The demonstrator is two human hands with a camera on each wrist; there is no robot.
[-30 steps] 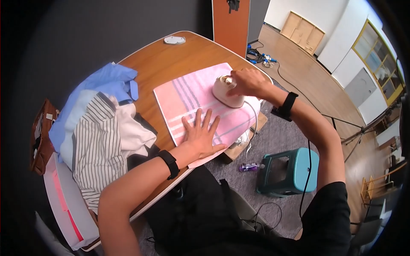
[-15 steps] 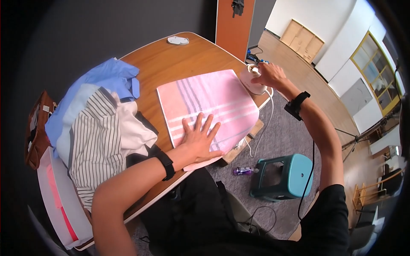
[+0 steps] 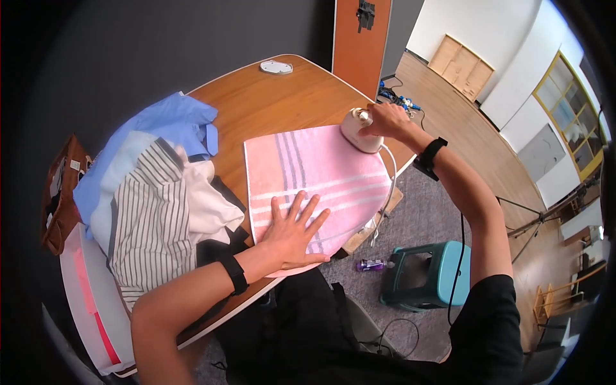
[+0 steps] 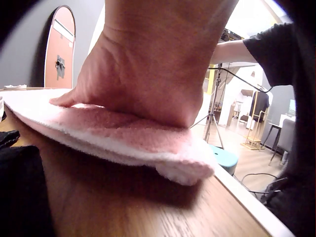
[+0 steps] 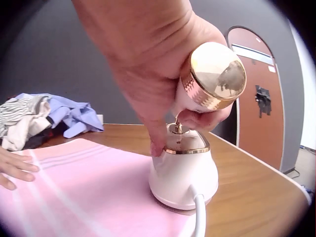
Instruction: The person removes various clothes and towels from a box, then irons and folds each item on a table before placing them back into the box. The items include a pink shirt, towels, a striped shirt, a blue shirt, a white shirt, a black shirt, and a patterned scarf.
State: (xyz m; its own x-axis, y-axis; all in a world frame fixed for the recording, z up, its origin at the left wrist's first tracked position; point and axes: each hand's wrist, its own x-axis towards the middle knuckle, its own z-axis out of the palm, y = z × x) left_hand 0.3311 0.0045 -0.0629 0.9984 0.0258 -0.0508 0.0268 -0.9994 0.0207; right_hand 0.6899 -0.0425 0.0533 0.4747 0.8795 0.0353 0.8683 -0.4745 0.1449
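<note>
A pink towel (image 3: 321, 154) with white and grey stripes lies folded on the wooden table. My left hand (image 3: 290, 236) rests on its near part, palm down with fingers spread. In the left wrist view the heel of that hand presses into the towel's thick folded edge (image 4: 182, 170). My right hand (image 3: 390, 120) grips the handle of a small white iron (image 3: 357, 135) with gold trim. The iron stands at the towel's far right corner, its base (image 5: 180, 197) upright over the edge. From its back a white cord (image 5: 199, 217) hangs down.
Left of the towel lies a heap of clothes: a blue shirt (image 3: 167, 115), a striped garment (image 3: 154, 218) and others. Beside it are a brown bag (image 3: 61, 199) and a white box (image 3: 96, 308). A white pad (image 3: 276, 67) sits far back; a teal stool (image 3: 443, 276) stands right.
The iron in my right hand went right, past the towel's edge, then came back left onto its far right corner. My left hand stays on the towel.
</note>
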